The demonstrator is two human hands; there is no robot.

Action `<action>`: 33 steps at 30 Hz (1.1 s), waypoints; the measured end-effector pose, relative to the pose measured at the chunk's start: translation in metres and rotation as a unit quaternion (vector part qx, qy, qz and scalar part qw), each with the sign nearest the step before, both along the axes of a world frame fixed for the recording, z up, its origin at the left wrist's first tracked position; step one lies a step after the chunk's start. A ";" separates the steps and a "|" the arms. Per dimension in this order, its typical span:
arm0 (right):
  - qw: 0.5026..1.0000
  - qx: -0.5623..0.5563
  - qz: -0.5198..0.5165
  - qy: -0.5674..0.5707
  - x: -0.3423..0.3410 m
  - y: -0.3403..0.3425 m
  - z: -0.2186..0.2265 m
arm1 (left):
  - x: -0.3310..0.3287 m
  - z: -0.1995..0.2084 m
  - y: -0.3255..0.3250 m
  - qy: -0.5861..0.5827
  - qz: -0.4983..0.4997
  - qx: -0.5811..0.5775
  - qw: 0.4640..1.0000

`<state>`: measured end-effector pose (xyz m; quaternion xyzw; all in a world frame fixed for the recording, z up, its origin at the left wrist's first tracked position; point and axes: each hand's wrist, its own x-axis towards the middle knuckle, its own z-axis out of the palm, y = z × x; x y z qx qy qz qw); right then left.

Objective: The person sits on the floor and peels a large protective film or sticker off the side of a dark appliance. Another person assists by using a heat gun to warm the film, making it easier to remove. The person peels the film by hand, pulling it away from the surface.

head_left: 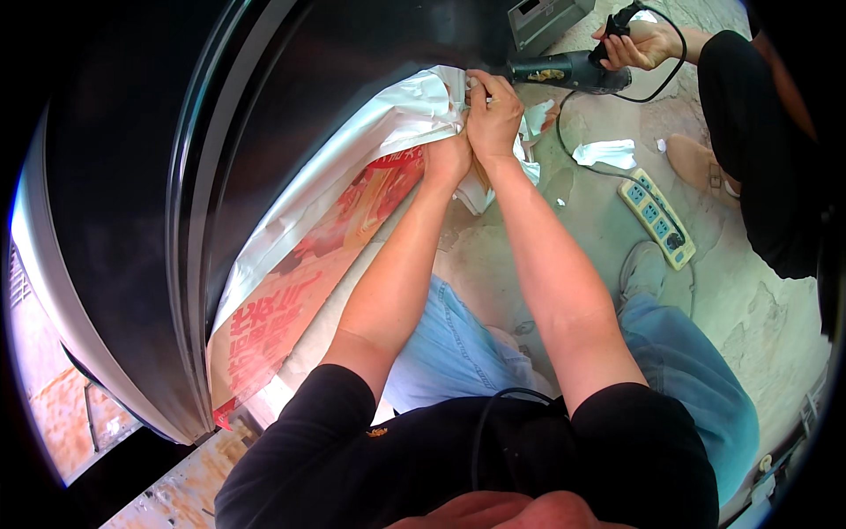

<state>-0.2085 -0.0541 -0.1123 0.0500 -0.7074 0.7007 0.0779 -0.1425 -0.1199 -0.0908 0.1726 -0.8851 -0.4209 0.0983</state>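
A white sheet (388, 108), crumpled at its far end, runs along the lower edge of a glossy black curved panel (352, 62). My right hand (495, 110) is closed at that far end, its fingers curled and pinching the sheet against the panel's edge. Just below and left of it, my left hand (448, 160) presses at the same bunched part; its fingers are hidden by the sheet and my right hand. Beneath the white sheet hangs printed brown paper (291, 309) with red markings. To the right, another person's hand (643, 46) grips a black hot-air blower (568, 72), its nozzle toward the panel.
A cream power strip (656, 216) with a plug in it lies on the concrete floor (573, 238). A black cord (670, 88) loops from the blower. White scraps (606, 153) are scattered nearby. A grey metal box (551, 22) stands behind the blower. The other person's shoe (696, 163) is at right.
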 end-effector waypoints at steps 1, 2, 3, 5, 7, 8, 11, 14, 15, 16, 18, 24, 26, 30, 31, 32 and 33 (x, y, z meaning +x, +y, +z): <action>1.000 0.013 -0.001 0.017 -0.001 0.001 -0.001 | -0.001 0.001 0.000 -0.020 -0.008 0.015 1.000; 0.999 0.023 -0.002 0.034 -0.002 0.001 0.001 | -0.001 0.001 0.000 -0.005 -0.002 -0.006 1.000; 0.999 0.019 0.006 0.028 -0.002 0.002 0.002 | -0.001 0.000 0.001 0.010 0.004 -0.027 1.000; 1.000 0.009 0.020 0.013 0.000 0.003 0.004 | 0.000 0.001 0.003 0.032 0.014 -0.040 0.999; 0.998 -0.059 0.005 -0.028 0.003 -0.003 0.009 | 0.001 0.003 0.004 0.046 0.021 -0.025 0.998; 0.995 -0.090 -0.003 -0.049 0.005 -0.004 0.009 | 0.001 0.004 0.004 0.043 0.018 -0.022 0.999; 1.000 0.011 -0.004 0.014 0.001 -0.002 0.001 | 0.001 0.006 0.005 0.044 0.011 -0.015 0.999; 0.997 0.047 0.022 0.053 -0.004 0.007 0.004 | -0.001 0.004 0.007 0.053 0.010 -0.017 0.998; 0.999 0.027 0.025 0.035 -0.003 0.009 0.007 | -0.002 0.003 0.008 0.050 0.009 -0.019 0.999; 0.999 0.007 0.027 0.017 -0.001 0.011 0.010 | -0.002 0.002 0.009 0.047 0.008 -0.021 0.999; 1.000 -0.011 0.008 -0.009 0.006 0.015 0.013 | 0.001 -0.010 0.007 0.060 0.012 -0.075 0.995; 0.998 0.017 0.010 -0.062 0.028 0.037 0.011 | 0.001 -0.028 0.003 0.047 -0.001 -0.114 0.992; 0.998 0.062 0.017 -0.020 0.028 0.034 0.011 | 0.001 -0.032 0.003 0.053 -0.008 -0.123 0.991; 0.994 0.087 0.064 0.015 0.023 0.025 0.014 | 0.002 -0.036 0.005 0.098 -0.019 -0.186 0.977; 0.993 0.088 0.078 0.014 0.020 0.025 0.013 | 0.001 -0.035 0.005 0.092 -0.024 -0.173 0.980; 0.990 0.095 0.104 0.017 0.023 0.026 0.015 | 0.005 -0.033 0.005 0.082 -0.025 -0.162 0.983; 0.989 0.094 0.109 0.017 0.023 0.026 0.017 | 0.006 -0.032 0.005 0.071 -0.027 -0.150 0.986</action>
